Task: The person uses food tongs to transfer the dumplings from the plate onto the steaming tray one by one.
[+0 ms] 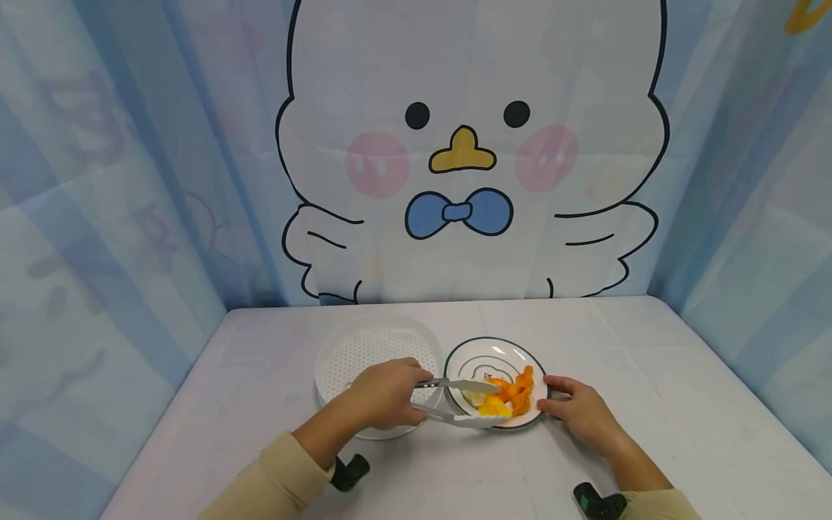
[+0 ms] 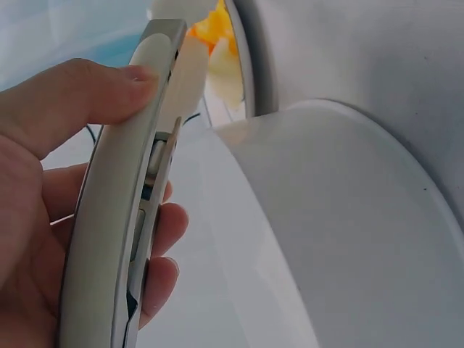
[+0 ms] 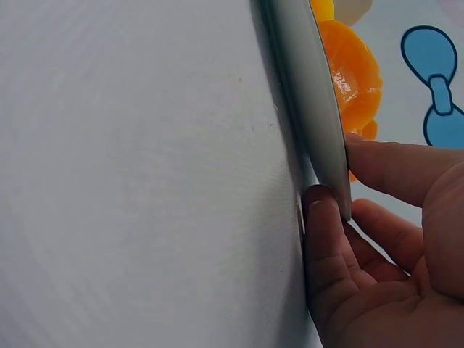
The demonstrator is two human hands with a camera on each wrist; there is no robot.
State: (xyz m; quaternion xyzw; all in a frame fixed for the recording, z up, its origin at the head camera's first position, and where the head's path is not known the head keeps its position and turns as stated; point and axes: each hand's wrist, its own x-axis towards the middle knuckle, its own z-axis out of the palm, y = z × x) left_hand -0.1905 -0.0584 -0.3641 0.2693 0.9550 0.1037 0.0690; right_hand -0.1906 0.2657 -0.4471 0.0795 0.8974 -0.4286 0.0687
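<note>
My left hand (image 1: 388,393) grips a pair of metal tongs (image 2: 109,210) with pale tips, thumb on one arm and fingers around the other. The spread tips reach over a white plate (image 1: 469,359) with a dark rim, on either side of the food. On the plate lie orange pieces (image 1: 522,393), a yellow piece (image 1: 492,407) and a pale piece (image 1: 473,397), partly covered by the tongs. At the plate's right edge, my right hand (image 1: 581,412) pinches the rim, thumb on top and fingers beneath, as the right wrist view shows.
Left of the plate stands a round white tray (image 1: 370,339) with a perforated base, partly behind my left hand. A white cloth covers the table (image 1: 656,383). A curtain (image 1: 474,65) with a cartoon bird hangs behind it, and blue curtains flank both sides.
</note>
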